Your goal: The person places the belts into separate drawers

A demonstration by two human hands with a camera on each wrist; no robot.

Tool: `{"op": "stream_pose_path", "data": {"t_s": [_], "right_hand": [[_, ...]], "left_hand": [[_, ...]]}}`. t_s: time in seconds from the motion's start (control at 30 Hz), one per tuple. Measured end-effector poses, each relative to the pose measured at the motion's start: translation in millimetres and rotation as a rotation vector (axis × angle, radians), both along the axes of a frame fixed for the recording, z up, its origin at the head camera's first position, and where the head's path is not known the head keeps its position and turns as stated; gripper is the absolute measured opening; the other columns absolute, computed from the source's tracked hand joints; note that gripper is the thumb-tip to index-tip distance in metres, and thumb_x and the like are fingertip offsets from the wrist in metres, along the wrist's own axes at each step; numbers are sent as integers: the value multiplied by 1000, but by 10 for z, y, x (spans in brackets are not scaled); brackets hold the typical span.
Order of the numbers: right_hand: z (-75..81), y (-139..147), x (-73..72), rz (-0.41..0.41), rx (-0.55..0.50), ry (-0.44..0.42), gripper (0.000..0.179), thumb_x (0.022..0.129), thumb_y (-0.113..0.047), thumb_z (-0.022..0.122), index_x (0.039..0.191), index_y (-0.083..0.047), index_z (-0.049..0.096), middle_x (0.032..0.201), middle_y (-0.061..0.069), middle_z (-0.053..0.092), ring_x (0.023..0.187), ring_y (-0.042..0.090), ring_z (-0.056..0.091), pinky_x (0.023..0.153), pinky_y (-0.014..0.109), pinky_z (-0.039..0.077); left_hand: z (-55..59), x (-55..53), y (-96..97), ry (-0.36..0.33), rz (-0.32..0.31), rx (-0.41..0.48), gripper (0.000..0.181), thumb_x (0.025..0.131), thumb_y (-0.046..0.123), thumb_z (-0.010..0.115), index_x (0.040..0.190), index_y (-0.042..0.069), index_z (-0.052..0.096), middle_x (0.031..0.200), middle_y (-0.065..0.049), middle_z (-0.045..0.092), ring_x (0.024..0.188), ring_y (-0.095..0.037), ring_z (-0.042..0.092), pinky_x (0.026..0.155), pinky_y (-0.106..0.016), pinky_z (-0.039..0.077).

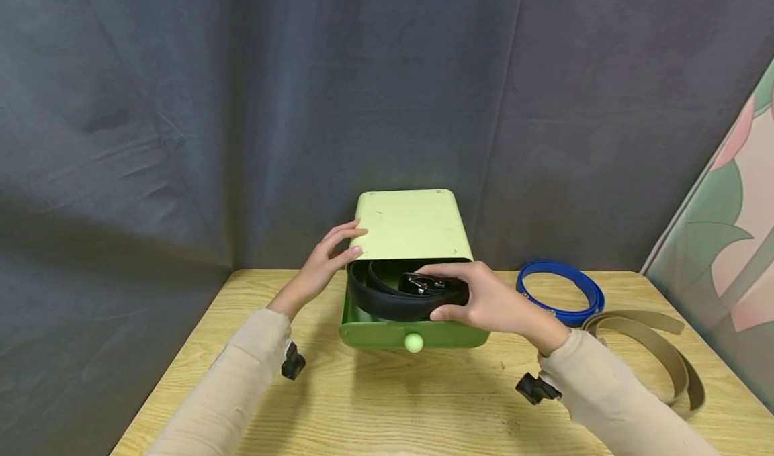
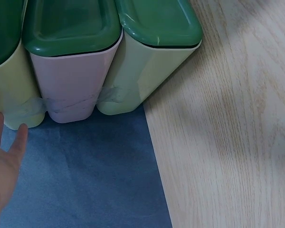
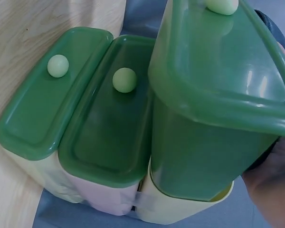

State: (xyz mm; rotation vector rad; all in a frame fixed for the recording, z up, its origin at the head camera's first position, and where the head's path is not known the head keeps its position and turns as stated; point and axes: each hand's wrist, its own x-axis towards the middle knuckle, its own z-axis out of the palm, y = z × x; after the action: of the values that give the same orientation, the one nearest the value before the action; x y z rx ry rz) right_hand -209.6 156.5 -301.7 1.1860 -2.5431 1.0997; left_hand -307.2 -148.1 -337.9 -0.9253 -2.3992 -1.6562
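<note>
My right hand [image 1: 490, 298] holds a coiled black belt [image 1: 387, 301] with a metal buckle [image 1: 420, 283], fingers over the coil and thumb at its front. The belt sits in the pulled-out green drawer [image 1: 375, 335], its coil rising above the front panel. My left hand [image 1: 326, 261] rests with extended fingers on the left edge of the pale yellow-green cabinet top [image 1: 414, 221]. In the right wrist view, the open drawer [image 3: 213, 152] juts out beyond the others, and a dark strip of the belt [image 3: 273, 31] shows behind it.
A coiled blue belt [image 1: 595, 298] and a loosely looped tan belt [image 1: 659, 348] lie on the wooden table [image 1: 423, 409] to the right. Two shut drawers, one in a pink casing [image 2: 71, 88], one in a pale green casing [image 2: 126, 76], sit below the open one. A grey curtain [image 1: 387, 93] hangs behind.
</note>
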Motion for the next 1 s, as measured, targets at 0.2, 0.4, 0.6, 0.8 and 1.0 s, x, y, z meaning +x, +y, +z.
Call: {"op": "stream_pose_path", "data": {"t_s": [0.2, 0.4, 0.6, 0.8, 1.0], "right_hand": [[-28, 8, -64, -10, 41, -31, 58, 82, -18, 83, 135, -7, 61, 130, 9, 64, 52, -2, 44, 76, 32, 48], [-77, 30, -174, 2, 69, -40, 58, 80, -19, 85, 133, -9, 64, 120, 7, 69, 46, -1, 33, 61, 26, 42], [-109, 43, -255, 27, 152, -19, 54, 79, -13, 84, 130, -7, 66, 125, 9, 67, 94, 13, 65, 74, 29, 48], [-109, 34, -257, 23, 255, -10, 55, 78, -10, 85, 130, -9, 67, 121, 9, 69, 92, 14, 65, 73, 28, 50], [-109, 24, -257, 66, 304, 3, 58, 78, -7, 84, 132, -7, 64, 127, 9, 66, 115, 28, 62, 89, 38, 53]], "left_hand": [[9, 9, 3, -5, -4, 5, 38, 103, 17, 55, 140, 10, 55, 158, -1, 31, 146, -21, 23, 105, -54, 37], [6, 9, 3, -13, 0, -8, 38, 103, 19, 55, 141, 13, 55, 158, 3, 30, 145, -19, 25, 102, -52, 41], [6, 16, 2, -12, -7, -10, 39, 104, 19, 54, 142, 13, 54, 159, 2, 29, 144, -21, 28, 97, -50, 43], [0, 10, -2, -2, 2, -10, 38, 103, 19, 55, 141, 13, 55, 158, 3, 30, 144, -20, 27, 98, -48, 43], [-18, -3, -11, 9, -11, 5, 38, 103, 16, 55, 140, 9, 55, 158, -2, 31, 145, -23, 25, 104, -52, 39]]}}
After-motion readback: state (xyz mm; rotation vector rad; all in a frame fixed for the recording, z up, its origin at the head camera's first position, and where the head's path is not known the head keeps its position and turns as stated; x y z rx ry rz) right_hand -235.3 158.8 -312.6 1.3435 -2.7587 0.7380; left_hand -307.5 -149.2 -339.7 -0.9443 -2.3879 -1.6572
